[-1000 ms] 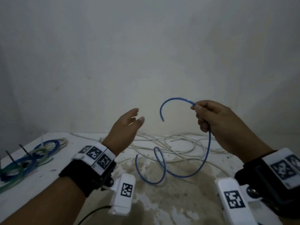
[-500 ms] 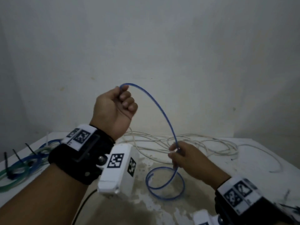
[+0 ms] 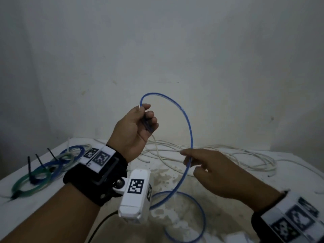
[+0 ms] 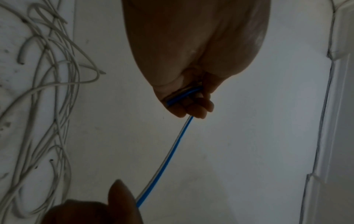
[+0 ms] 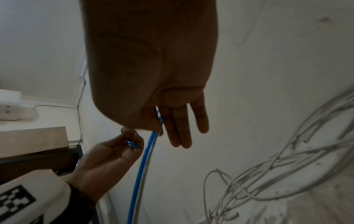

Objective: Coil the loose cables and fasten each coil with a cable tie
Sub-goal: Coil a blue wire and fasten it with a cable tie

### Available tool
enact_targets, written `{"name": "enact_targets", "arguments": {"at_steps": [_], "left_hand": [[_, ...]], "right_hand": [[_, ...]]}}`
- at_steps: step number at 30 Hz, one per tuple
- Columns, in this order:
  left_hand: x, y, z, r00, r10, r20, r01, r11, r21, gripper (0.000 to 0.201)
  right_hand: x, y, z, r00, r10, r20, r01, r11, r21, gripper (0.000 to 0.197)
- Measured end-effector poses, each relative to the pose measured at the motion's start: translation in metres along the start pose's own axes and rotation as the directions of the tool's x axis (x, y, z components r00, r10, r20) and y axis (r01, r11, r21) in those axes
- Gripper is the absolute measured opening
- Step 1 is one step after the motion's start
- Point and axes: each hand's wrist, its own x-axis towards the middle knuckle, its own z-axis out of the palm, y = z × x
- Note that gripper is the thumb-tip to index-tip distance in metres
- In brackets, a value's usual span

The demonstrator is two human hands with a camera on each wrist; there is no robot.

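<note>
A: Where is the blue cable [image 3: 190,130]?

B: Mostly in the air. One end sits in the left hand [image 3: 135,130], raised above the table [image 3: 289,174] with the fingers curled round it. From the fist the cable arcs up and to the right, then comes down to the right hand [image 3: 215,172].

A: And the right hand, does it grip?

B: It pinches the cable between thumb and forefinger, low and near the table. The right wrist view shows the other fingers [image 5: 184,128] straight and slack (only the thumb side does the work).

A: Below that pinch?

B: The cable runs down and left behind the white wrist camera [image 3: 135,195], then lies in one loose ring on the stained tabletop.

A: Does the left wrist view add anything?

B: The short cable end lies across the curled fingers [image 4: 193,106], and the blue line leaves the fist toward the other hand's fingertip at the bottom of the picture.

A: What else is on the table?

B: A tangle of white cables [image 3: 228,155] spread along the far side, behind both hands. At the left edge lie finished coils [image 3: 45,171], blue and green, bound with black cable ties [image 3: 29,165] whose tails stick up (well apart from the hands).
</note>
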Motion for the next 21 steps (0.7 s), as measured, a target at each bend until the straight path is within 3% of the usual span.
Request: {"name": "enact_targets", "arguments": {"at_steps": [2,5,7,9,12,14,17,19,21], "left_hand": [[0.001,0.001,-0.005,1.000,-0.008,-0.018,0.008,1.000,0.018,0.025],[0.001,-0.001,-0.011,0.999,-0.029,-0.031,0.031,0.996,0.079,0.024],[0.001,-0.004,-0.013,0.998,-0.052,-0.040,0.056,0.991,0.125,0.024],[0.001,-0.006,-0.015,0.996,-0.083,-0.042,0.089,0.980,0.176,0.024],[0.000,-0.008,-0.018,0.992,-0.120,-0.037,0.125,0.943,0.307,0.024],[0.000,-0.009,-0.022,0.987,-0.155,-0.043,0.160,0.913,0.376,0.023],[-0.002,-0.014,-0.025,0.975,-0.208,-0.084,0.221,0.831,0.510,0.023],[-0.005,-0.021,-0.022,0.972,-0.208,-0.110,0.231,0.753,0.616,0.022],[-0.008,-0.031,-0.016,0.971,-0.216,-0.097,0.227,0.736,0.638,0.021]], "right_hand": [[0.000,0.001,-0.005,0.999,-0.050,-0.014,0.047,0.986,-0.157,0.037],[0.002,0.014,-0.007,0.958,-0.241,-0.156,0.140,0.865,-0.482,0.028],[0.006,0.025,-0.007,0.931,-0.260,-0.257,0.081,0.832,-0.548,0.028],[0.008,0.033,-0.006,0.930,-0.260,-0.261,0.088,0.846,-0.527,0.023],[0.007,0.040,-0.003,0.945,-0.217,-0.246,0.161,0.960,-0.228,0.005],[0.004,0.042,-0.001,0.943,-0.076,-0.323,0.086,0.996,0.015,0.010],[0.002,0.039,-0.004,0.891,0.203,-0.406,-0.091,0.956,0.278,0.017],[0.005,0.033,-0.001,0.853,0.288,-0.435,-0.109,0.914,0.392,0.023],[0.011,0.023,0.005,0.829,0.335,-0.447,-0.095,0.873,0.479,0.028]]}}
